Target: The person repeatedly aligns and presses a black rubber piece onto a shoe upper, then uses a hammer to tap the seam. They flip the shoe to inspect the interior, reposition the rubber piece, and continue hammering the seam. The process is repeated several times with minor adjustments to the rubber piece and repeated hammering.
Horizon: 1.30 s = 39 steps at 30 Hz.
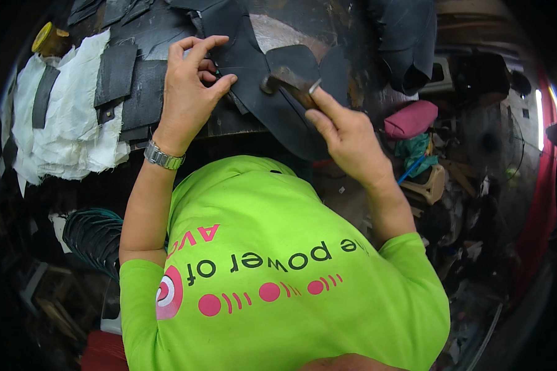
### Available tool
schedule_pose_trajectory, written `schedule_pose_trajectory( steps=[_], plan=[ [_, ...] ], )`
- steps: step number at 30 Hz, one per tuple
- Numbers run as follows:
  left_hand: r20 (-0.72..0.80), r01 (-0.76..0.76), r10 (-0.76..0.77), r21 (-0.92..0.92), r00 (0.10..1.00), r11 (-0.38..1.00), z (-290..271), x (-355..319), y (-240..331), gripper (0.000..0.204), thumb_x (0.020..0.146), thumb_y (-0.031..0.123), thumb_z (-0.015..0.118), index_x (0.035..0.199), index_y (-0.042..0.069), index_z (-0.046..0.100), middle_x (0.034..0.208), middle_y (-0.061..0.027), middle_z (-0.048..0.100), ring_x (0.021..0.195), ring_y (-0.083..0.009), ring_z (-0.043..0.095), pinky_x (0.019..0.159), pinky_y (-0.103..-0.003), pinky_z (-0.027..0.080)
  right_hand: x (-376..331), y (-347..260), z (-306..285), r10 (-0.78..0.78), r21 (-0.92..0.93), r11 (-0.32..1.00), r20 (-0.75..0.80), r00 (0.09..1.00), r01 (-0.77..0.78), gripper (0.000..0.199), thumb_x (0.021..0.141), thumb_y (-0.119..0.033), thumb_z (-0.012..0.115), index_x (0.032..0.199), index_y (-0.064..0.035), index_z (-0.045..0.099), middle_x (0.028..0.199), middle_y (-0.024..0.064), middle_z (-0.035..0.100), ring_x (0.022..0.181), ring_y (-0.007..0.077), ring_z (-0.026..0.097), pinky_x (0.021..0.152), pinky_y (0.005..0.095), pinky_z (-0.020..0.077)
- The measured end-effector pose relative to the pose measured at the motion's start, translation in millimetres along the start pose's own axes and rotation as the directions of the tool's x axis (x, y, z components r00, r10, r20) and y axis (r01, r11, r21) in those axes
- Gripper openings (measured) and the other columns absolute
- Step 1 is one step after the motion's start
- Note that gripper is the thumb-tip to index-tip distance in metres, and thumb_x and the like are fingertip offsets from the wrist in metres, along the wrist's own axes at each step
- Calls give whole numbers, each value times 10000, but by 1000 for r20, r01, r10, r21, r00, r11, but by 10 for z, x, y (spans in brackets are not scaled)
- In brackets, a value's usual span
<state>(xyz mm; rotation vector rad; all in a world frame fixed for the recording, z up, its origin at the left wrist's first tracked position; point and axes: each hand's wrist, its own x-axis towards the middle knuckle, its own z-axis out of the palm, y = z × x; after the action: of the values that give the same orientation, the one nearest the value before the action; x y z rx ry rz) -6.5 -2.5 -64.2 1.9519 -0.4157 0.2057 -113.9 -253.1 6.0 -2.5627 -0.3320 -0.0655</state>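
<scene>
My right hand (353, 139) grips a hammer (292, 81) with a worn brown head, its rounded end over a piece of black leather (284, 114). Most of the handle is hidden by the hand. The leather is cut in curved shapes and hangs over the front edge of the dark workbench (229, 127). My left hand (195, 80) is open above the leather's left edge, thumb and forefinger apart with nothing visible between them. Its other fingers curl behind the thumb and are partly hidden.
Several black strips (116, 71) and a ragged white cloth (68, 133) lie at the left. A yellow-lidded jar (49, 40) stands behind them. Rolled black material (408, 43) lies at the back right. Beyond it are a pink bundle (411, 119) and a beige plastic stool (428, 185).
</scene>
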Motion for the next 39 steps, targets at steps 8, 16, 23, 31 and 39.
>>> schedule_pose_trajectory(
  steps=[8, 16, 23, 31, 39],
  plan=[
    [-12, -2, 2, -35, 1000, 999, 14, -48, -28, 556, 746, 18, 837, 1264, 144, 683, 1207, -73, 501, 837, -118, 619, 789, -254, 579, -142, 175, 139, 192, 117, 974, 41, 981, -195, 380, 1034, -204, 597, 1367, -24, 557, 813, 167, 672, 669, 188, 650, 645, 298, 505],
    [-22, -1, 1, -11, 1000, 1000, 32, -41, -5, 542, 752, 5, 819, 1259, 143, 688, 1202, -75, 509, 851, -122, 603, 801, -261, 577, -216, 215, -259, 127, 346, 935, -112, 986, -82, 446, 1033, -211, 620, 1436, -39, 535, 746, 12, 648, 589, 69, 553, 560, 242, 457],
    [32, -5, 4, 60, 999, 998, 4, -15, 13, 531, 778, -11, 807, 1278, 115, 680, 1224, -60, 498, 889, -94, 582, 813, -235, 558, 289, 276, 193, 147, -75, 987, 32, 989, -145, 395, 1023, -271, 574, 1400, -162, 533, 893, 227, 697, 776, 445, 668, 684, 490, 532],
    [-53, -6, 26, 340, 998, 940, -79, -7, 237, 513, 770, 76, 822, 1255, 121, 663, 1214, -113, 544, 993, -274, 627, 885, -376, 535, 659, 538, 66, 268, 430, 881, -110, 957, -197, 399, 996, -242, 661, 1348, -56, 634, 894, 45, 639, 769, 102, 585, 685, 260, 461],
    [247, -342, 279, 268, 928, 901, 538, 323, 371, 511, 838, 229, 788, 1265, 14, 608, 1242, -177, 608, 1103, -347, 625, 949, -403, 495, 682, 1191, -115, 278, -4, 950, -442, 853, -312, 371, 943, -302, 692, 1272, -132, 675, 1016, 166, 752, 929, 350, 725, 816, 426, 547]
  ],
)
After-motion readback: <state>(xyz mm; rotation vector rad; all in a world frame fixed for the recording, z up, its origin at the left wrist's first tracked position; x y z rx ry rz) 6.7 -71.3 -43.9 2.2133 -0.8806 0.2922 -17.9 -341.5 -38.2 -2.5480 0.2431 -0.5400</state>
